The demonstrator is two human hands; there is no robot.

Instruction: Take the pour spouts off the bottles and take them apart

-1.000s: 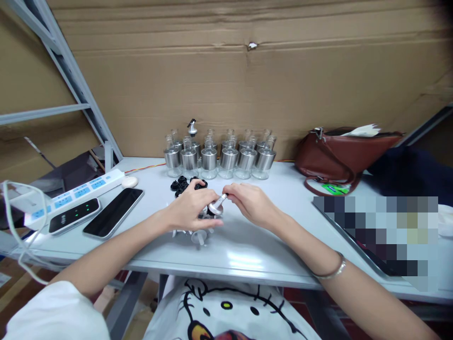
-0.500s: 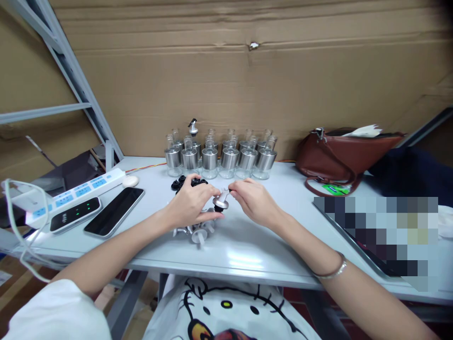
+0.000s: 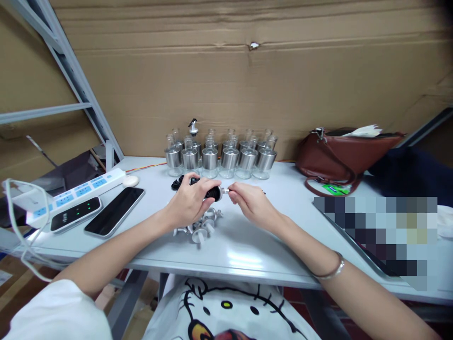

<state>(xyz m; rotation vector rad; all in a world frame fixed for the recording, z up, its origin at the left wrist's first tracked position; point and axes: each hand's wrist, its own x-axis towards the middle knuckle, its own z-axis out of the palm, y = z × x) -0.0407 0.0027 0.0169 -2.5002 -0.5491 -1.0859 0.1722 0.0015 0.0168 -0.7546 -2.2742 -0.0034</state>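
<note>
My left hand [image 3: 191, 200] is closed around the black ribbed stopper end of a bottle pourer [image 3: 213, 193], which lies on its side in the air above the table. The fingers of my right hand [image 3: 249, 200] pinch the pourer's thin spout end, pointing right. Below my left hand lie several silver pourer tops [image 3: 200, 234] with white stems. Black stoppers [image 3: 176, 184] sit just beyond my left hand, partly hidden by it. Several glass bottles with steel sleeves [image 3: 229, 159] stand in rows at the back. One bottle in the rear row carries a pourer [image 3: 193, 126].
On the left are a power strip [image 3: 83, 190], a Wi-Fi device [image 3: 75, 215], a phone [image 3: 115, 212], a round white object [image 3: 130, 181] and a looped white cable [image 3: 21, 236]. A brown bag [image 3: 339, 156] sits at the back right, near a pixelated flat item [image 3: 375, 236].
The pourer has turned from roughly upright to sideways, its black stopper now toward my left palm and its spout toward my right fingers. Both hands stay close to where they were.
</note>
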